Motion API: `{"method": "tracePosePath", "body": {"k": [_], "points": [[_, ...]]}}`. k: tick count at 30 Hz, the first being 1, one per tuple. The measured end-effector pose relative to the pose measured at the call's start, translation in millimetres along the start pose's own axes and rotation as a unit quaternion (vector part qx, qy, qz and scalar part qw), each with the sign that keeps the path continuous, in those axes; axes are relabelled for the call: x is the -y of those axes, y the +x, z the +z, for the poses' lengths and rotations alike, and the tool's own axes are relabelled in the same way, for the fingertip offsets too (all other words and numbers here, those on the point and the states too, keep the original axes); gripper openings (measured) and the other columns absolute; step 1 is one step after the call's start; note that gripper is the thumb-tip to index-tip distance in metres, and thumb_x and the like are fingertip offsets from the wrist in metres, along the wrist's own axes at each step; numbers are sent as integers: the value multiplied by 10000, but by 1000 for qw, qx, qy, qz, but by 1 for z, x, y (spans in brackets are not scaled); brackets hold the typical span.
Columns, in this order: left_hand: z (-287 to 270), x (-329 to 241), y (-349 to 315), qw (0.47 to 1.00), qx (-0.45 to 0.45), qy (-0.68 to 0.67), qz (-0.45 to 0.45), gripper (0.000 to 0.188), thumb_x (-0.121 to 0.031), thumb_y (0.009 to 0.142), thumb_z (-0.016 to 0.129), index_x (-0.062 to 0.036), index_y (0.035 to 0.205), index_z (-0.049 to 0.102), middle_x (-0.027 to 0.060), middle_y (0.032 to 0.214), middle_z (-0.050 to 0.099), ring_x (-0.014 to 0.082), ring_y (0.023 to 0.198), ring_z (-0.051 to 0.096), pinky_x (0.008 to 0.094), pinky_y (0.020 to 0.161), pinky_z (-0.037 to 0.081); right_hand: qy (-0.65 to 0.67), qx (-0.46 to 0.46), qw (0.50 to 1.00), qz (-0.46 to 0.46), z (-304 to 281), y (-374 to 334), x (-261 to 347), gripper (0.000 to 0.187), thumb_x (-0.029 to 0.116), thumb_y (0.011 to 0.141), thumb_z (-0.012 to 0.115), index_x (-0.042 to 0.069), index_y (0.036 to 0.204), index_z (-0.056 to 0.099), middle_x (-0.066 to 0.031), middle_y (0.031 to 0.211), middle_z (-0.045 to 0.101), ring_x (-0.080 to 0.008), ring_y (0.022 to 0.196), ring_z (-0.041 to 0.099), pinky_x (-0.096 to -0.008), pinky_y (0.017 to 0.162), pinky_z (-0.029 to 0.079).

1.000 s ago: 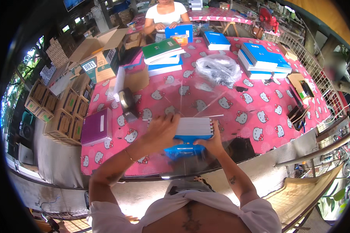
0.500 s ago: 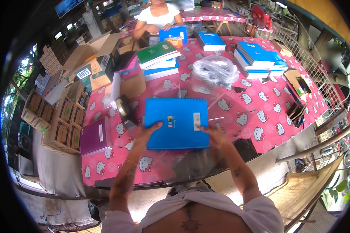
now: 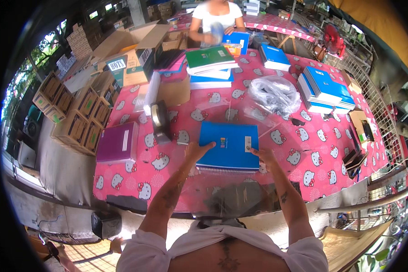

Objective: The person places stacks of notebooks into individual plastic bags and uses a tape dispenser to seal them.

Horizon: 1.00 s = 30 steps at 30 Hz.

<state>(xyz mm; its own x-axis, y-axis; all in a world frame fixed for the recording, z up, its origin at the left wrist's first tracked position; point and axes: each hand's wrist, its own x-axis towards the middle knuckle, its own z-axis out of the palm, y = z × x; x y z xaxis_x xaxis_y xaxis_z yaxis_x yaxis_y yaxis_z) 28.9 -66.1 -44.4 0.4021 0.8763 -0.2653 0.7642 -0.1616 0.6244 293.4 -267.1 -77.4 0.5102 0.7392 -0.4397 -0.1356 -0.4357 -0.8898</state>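
Observation:
A stack of blue spiral-bound notebooks (image 3: 229, 145) lies flat in front of me, low over the table, with wire coils showing along its near edge. My left hand (image 3: 198, 152) grips its left side, thumb on the top cover. On the opposite side my right hand (image 3: 264, 157) holds the edge, its thumb over the cover near a pale label. Most of the fingers of both hands are hidden at the sides. Left of the stack stands a black tape dispenser (image 3: 160, 121). Purple notebooks (image 3: 116, 143) lie farther left.
A pink patterned cloth (image 3: 294, 156) covers the table. Beyond the stack are a crumpled clear plastic bag (image 3: 274, 96), a pile topped by a green notebook (image 3: 211, 58), and blue notebook piles (image 3: 321, 85). A co-worker (image 3: 216, 18) stands across the table. Cardboard boxes (image 3: 79, 118) stand left.
The notebooks have gone down and away from me toward the tabletop, and their coiled edge now faces me. Both hands stay on them. My view has shifted; the co-worker's hand is blurred by motion.

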Motion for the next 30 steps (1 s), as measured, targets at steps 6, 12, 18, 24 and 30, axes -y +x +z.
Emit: {"method": "tracePosePath", "body": {"k": [6,12,18,24,30], "points": [[-9,0,-2,997,0,-61,47,950,-808,638,705,39,1067,714,234,968,723,385,1005,693,456,855,535,-47,-52,997,8,9,-1,6,490,405,806,840,-27,1006,723,-10,759,645,-78,617,561,-238,506,405],[-20,40,-18,994,-86,-46,51,820,-675,787,690,-9,1258,600,226,1074,702,353,961,698,461,811,533,-56,-107,992,26,-4,-32,12,562,462,722,880,2,995,710,-105,938,704,-172,825,660,-302,610,527],[-44,125,-174,851,149,85,497,243,-189,762,835,-90,832,624,76,804,607,261,697,618,366,637,502,-322,207,832,-400,-1,-161,-88,234,248,816,796,105,961,682,-67,838,682,-233,817,660,-361,708,523],[-36,134,-168,933,142,35,328,111,-88,857,714,-80,966,695,71,836,677,277,778,671,396,700,537,-363,182,881,-244,12,-163,-65,159,156,912,682,97,1055,645,-88,872,688,-262,814,686,-394,706,525],[-53,141,-165,899,148,53,408,91,-39,869,678,-48,960,684,110,902,701,293,824,691,392,705,538,-365,257,856,-260,4,-173,-49,147,153,913,677,100,1049,665,-77,910,712,-264,827,707,-393,705,530]]}}
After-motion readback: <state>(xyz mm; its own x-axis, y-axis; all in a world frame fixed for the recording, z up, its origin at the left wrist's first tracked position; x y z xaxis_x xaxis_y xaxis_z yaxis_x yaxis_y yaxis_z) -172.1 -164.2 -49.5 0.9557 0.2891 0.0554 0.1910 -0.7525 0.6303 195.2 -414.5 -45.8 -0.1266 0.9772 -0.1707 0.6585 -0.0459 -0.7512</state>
